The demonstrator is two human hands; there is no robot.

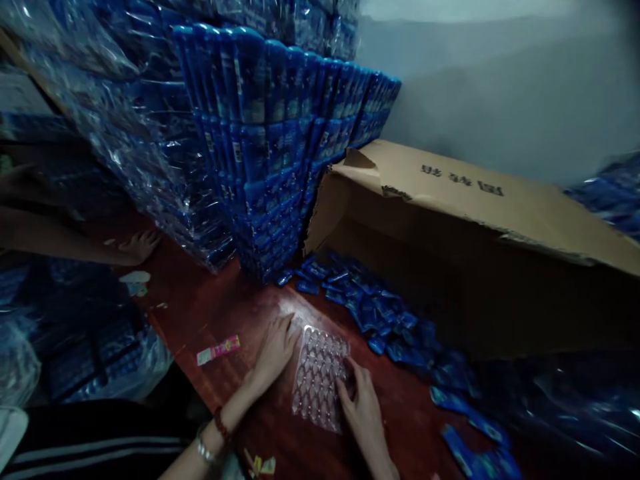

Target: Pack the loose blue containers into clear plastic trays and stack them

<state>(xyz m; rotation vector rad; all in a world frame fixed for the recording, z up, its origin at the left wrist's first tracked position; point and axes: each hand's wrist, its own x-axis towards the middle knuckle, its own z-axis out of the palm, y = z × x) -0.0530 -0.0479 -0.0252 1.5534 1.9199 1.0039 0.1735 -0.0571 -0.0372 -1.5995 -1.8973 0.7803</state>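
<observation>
A clear plastic blister tray (320, 380) with rows of moulded cavities lies on the red table. My left hand (274, 347) rests flat on the tabletop just left of the tray, fingers stretched out and nothing in them. On the opposite side, my right hand (363, 403) touches the tray's right edge, its thumb and fingers curved and apart. Beyond the tray spreads a heap of small blue packets (370, 300), reaching down along the right. A pink and white strip (219, 350) lies left of my left hand.
A torn cardboard box (450, 180) opens toward the packets. Tall stacks of blue packs (270, 133) and plastic-wrapped bundles (145, 133) stand behind. Another person's hand (140, 247) rests on the red table (210, 300) at left. Yellow scraps (263, 465) lie near the front edge.
</observation>
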